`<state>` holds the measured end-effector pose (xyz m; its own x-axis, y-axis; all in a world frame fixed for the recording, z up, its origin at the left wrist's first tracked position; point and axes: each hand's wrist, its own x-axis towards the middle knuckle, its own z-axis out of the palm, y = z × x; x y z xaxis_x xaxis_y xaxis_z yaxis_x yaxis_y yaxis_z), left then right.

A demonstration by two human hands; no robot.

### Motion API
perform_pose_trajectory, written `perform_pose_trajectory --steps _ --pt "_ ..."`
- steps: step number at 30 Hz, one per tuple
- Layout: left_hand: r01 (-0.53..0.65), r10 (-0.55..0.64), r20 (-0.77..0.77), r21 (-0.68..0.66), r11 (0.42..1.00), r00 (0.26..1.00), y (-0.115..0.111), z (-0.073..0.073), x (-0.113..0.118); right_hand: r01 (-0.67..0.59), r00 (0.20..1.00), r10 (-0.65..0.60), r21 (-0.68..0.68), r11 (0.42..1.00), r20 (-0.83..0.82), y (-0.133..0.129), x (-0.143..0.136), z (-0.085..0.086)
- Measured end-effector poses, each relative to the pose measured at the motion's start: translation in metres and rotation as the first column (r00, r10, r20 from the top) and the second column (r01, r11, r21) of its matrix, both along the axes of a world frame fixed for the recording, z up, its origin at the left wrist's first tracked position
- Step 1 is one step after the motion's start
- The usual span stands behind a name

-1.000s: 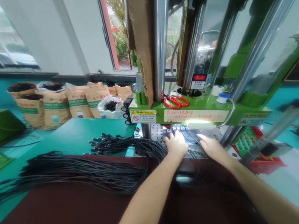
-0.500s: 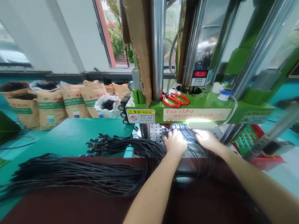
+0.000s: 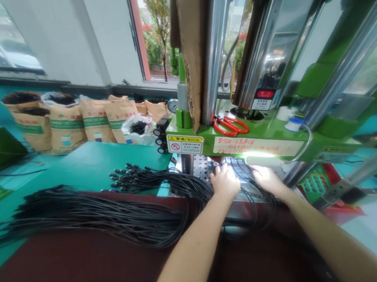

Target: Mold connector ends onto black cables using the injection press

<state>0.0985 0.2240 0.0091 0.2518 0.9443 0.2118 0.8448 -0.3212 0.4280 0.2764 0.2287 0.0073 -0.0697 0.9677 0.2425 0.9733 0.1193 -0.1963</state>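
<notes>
My left hand [image 3: 225, 183] reaches over the left part of a metal mould [image 3: 239, 167] under the press, its fingers bent downward and their tips hidden. At the mould's right side, my right hand [image 3: 267, 180] has its thumb and fingers drawn together at a thin black cable. Several black cables [image 3: 252, 200] run across the mould between my hands and hang in loops over its front edge. Left of my left hand, a bunch of black cables [image 3: 184, 183] lies with its connector ends on the green table.
A large bundle of black cables [image 3: 93, 218] lies on a brown board [image 3: 69, 273]. Red-handled scissors [image 3: 230, 126] rest on the green press [image 3: 205, 133], above my hands. Steel columns rise from it. Paper sacks [image 3: 67, 126] stand by the wall; a red bin [image 3: 339, 211] is at right.
The view has shifted, so the press and scissors appear farther right. Both hands stay at the mould, with only small finger movement.
</notes>
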Motion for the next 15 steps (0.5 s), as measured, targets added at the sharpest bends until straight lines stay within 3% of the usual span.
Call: perform_pose_trajectory --steps 7,15 --pt "-0.015 0.014 0.041 0.016 1.0 0.999 0.001 -0.002 0.0 0.081 0.993 -0.075 -0.064 0.995 0.091 -0.001 -0.005 0.006" --pt "-0.097 0.099 0.087 -0.027 0.995 0.991 0.0 0.002 0.001 0.116 0.963 -0.091 -0.085 0.99 0.255 0.0 -0.042 0.022"
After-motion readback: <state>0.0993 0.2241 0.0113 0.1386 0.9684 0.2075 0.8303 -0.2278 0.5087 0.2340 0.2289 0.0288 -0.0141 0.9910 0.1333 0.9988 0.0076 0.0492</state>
